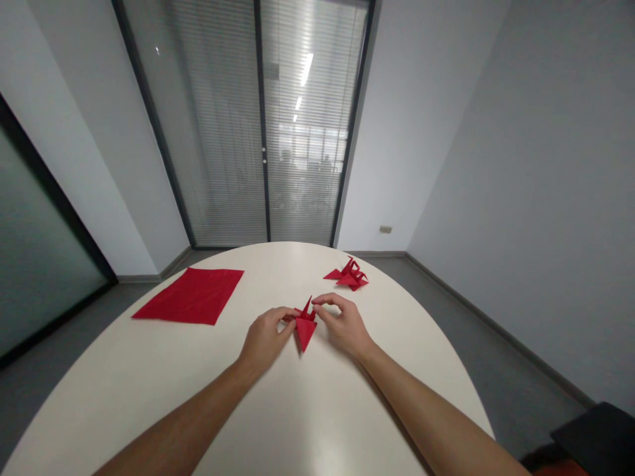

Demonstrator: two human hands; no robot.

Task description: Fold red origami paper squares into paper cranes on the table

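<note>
Left fingers (288, 312) pinched on folded red paper (305, 330), left side | right fingers (328, 298) at its right, can't tell if gripping

Light: strips (307, 69) are glowing in the glass partition (307, 198). Glare: pale patch is shining on my tabletop (278, 403). Shadow: my right forearm (426, 406) is casting a dark band. Distortion: wide view is slanting the walls (536, 198). Detail: folded red paper (306, 330) is looking soft.

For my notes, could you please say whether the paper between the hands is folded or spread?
Folded: the red paper shows pointed, angled flaps.
</note>
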